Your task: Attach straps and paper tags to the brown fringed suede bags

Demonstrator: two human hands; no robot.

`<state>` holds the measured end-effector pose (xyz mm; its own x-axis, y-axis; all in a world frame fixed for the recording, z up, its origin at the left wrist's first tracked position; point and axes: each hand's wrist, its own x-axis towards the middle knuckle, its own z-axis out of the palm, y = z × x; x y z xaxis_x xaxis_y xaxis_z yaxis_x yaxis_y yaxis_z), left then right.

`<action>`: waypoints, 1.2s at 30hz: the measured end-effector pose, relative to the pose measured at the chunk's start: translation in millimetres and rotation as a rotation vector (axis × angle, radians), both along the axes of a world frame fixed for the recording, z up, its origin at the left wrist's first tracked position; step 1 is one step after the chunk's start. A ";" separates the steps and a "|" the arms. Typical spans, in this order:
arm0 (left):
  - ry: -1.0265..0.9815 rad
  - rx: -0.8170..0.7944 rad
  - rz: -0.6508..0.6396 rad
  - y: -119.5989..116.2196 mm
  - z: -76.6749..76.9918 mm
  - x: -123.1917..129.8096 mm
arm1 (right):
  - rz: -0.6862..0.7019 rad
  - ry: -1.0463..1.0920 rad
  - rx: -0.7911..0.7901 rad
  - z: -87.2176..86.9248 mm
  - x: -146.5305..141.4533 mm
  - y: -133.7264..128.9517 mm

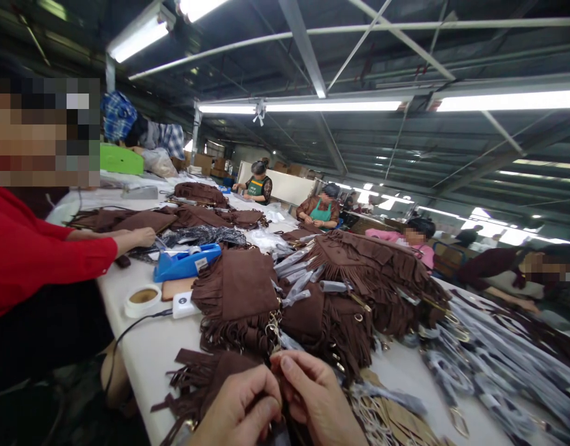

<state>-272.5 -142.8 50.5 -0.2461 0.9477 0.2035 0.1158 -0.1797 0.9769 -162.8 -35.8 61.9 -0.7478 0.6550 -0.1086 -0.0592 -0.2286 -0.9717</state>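
Has left hand [241, 406] and right hand [315, 393] close together at the near side of the table, fingers bent inward, with dark brown material showing between; cannot tell, with the fingertips partly hidden, whether either is closed on it. Just beyond and to the left of the left hand, with fringe spread leftward: a brown fringed bag [215, 375], partly covered by that hand. Just past the fingers, at the corner of a flapped bag [248, 282]: gold-coloured clasps [273, 322].

Under all this, white and long: the table [148, 365]. To the right, strewn with plastic-wrapped straps [494, 365]; beside the right hand, tan pieces [399, 418] with pale cords. Overhead, below a dark metal roof [248, 56], lit by long tubes [331, 107].

Count one blue tape dispenser [186, 262], one green dispenser [122, 160], one white-rimmed tape roll [142, 300] and one white device [185, 305] with a cable. Count five nearer co-workers: one in red [38, 248], two in green aprons [322, 214], one in pink [424, 254], one in dark clothing [484, 269]. Cannot count the heaped bags [368, 272], for overlap.
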 end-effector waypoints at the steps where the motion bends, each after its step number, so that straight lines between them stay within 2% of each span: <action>1: 0.007 0.000 -0.003 -0.2 0.3 -0.1 | 0.006 0.002 -0.001 0.2 -1.4 -0.9; 13: 0.048 0.007 -0.036 -0.2 3.7 -3.2 | 0.052 0.075 0.000 -0.8 -3.6 -4.9; 16: 0.095 0.080 0.016 -3.2 5.7 -6.1 | 0.023 0.143 -0.004 -1.7 -3.0 -5.7; 19: -0.019 0.006 0.077 -6.4 4.9 -9.8 | 0.032 0.105 0.041 -5.1 -1.8 -5.1; 21: -0.119 -0.071 0.090 -7.3 3.5 -12.1 | 0.066 0.026 0.138 -7.8 -0.6 -5.3; 25: -0.163 -0.043 0.115 -6.3 1.0 -14.3 | 0.100 -0.064 0.304 -11.6 0.5 -6.4; 32: -0.123 0.067 0.132 -5.8 -7.7 -8.1 | 0.084 -0.041 0.291 -16.1 -0.7 -6.0; 36: -0.180 0.085 0.117 -5.5 -7.1 -6.4 | 0.092 -0.046 0.288 -19.2 -0.4 -8.1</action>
